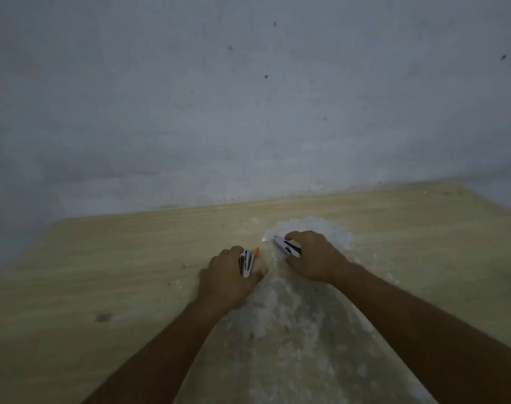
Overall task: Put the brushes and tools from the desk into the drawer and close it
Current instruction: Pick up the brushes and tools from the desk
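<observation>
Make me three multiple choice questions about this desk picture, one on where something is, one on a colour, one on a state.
1. Where is the whitish worn patch?
A. on the wall
B. on the desk between the forearms
C. at the desk's left edge

2. What colour tips the tool in the left hand?
A. orange
B. green
C. blue

3. What is the right hand doing?
A. lying flat and empty
B. pointing at the wall
C. gripping a white-and-black tool

Answers: 1 B, the patch runs between both arms. 2 A, an orange tip shows. 3 C, fingers wrap the tool.

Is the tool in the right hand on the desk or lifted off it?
Cannot tell. The right hand is closed around the white and black tool low over the desk, but contact underneath is hidden.
</observation>
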### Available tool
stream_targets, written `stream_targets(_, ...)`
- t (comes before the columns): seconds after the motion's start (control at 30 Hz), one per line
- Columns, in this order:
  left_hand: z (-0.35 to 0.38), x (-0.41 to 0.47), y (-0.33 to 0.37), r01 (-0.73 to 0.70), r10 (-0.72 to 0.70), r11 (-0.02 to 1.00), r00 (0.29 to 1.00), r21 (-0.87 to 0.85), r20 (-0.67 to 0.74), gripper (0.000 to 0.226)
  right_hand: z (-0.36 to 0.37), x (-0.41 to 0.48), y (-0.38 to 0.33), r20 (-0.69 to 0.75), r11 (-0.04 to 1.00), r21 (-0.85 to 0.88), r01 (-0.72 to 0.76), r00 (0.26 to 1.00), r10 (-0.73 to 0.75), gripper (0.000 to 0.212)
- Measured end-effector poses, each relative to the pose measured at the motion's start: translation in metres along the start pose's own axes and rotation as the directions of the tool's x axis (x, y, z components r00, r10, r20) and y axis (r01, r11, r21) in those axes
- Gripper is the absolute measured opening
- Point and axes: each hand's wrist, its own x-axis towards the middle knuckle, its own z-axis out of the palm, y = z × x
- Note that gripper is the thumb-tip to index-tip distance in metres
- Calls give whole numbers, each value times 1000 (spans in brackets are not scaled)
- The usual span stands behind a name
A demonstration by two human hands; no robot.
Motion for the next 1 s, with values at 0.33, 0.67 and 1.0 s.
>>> stream_targets(0.33,-7,12,6,-24,17,994,998,-106,-68,24,5,3,9,-90,998,58,-8,996,14,34)
stream_targets(0.67,-37,-46,47,-259,230,929,964,-264,-136,24,-40,-69,25,-242,994,110,7,970,20,24)
stream_targets(1.0,-26,-113,139,-404,408,817,909,-411,-83,37,-87,-197,64,-425,993,104,-58,900,97,19)
